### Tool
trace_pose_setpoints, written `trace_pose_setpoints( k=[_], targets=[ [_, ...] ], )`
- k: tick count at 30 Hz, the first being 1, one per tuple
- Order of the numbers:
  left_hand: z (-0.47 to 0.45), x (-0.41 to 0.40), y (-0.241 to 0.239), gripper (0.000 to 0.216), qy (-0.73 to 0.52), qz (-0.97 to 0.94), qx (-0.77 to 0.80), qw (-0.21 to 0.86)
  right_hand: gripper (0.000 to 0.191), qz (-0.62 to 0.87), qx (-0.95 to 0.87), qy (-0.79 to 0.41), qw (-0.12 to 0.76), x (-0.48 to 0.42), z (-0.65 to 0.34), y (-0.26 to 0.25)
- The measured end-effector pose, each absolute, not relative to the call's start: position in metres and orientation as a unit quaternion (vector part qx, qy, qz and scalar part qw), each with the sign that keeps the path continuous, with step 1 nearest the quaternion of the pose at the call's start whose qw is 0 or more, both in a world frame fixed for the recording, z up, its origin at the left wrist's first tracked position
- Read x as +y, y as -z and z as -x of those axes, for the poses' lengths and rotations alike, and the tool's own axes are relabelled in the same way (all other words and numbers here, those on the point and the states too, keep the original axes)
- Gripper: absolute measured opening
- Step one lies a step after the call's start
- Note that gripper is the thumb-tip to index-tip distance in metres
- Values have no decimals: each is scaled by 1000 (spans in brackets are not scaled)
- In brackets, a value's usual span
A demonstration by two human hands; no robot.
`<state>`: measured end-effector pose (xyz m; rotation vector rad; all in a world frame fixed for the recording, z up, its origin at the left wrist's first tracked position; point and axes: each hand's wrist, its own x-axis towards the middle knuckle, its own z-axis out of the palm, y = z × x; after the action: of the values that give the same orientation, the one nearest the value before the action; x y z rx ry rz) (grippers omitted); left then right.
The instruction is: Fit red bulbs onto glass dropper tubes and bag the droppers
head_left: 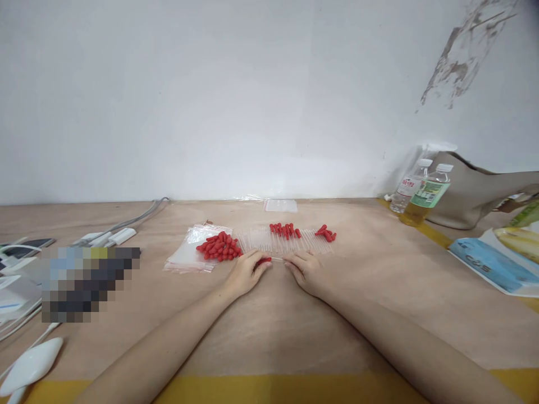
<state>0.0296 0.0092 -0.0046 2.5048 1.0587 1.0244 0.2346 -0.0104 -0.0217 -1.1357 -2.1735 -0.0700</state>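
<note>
My left hand [248,272] is closed around a red rubber dropper bulb [264,260]. My right hand [309,271] pinches a thin clear dropper tube [277,258] that spans the gap between both hands. Its left end meets the bulb; whether it sits inside cannot be made out. Just beyond my hands lies a row of clear tubes [256,240], some with red bulbs [287,230] on their far ends. A pile of loose red bulbs [219,246] rests on clear zip bags [185,259] left of my left hand. More red bulbs [326,233] lie right of the row.
Another clear bag [281,206] lies by the wall. Two bottles [426,195] and a grey-brown bag [458,196] stand at the back right, with a blue tissue pack [492,264] nearer. Cables, white chargers [17,294] and a white mouse-like object [31,366] occupy the left side.
</note>
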Motion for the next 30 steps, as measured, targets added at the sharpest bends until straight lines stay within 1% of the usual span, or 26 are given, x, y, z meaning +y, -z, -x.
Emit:
trace_pose_setpoints(
  k=[6,13,20,23,30],
  targets=[
    [-29,8,6,15,-370,-856,337,125,29,410,-849,0,335,-11,-234,22],
    [-26,4,1,17,-302,-893,297,153,25,387,-874,-17,293,-9,-243,18],
    [-27,5,1,15,-275,-898,304,161,22,392,-881,78,252,-12,-241,12],
    [-28,6,3,14,-275,-895,316,155,21,402,-879,93,240,-14,-237,11],
    [-28,5,5,16,-272,-901,311,134,21,399,-883,36,247,-12,-236,11]
  ],
)
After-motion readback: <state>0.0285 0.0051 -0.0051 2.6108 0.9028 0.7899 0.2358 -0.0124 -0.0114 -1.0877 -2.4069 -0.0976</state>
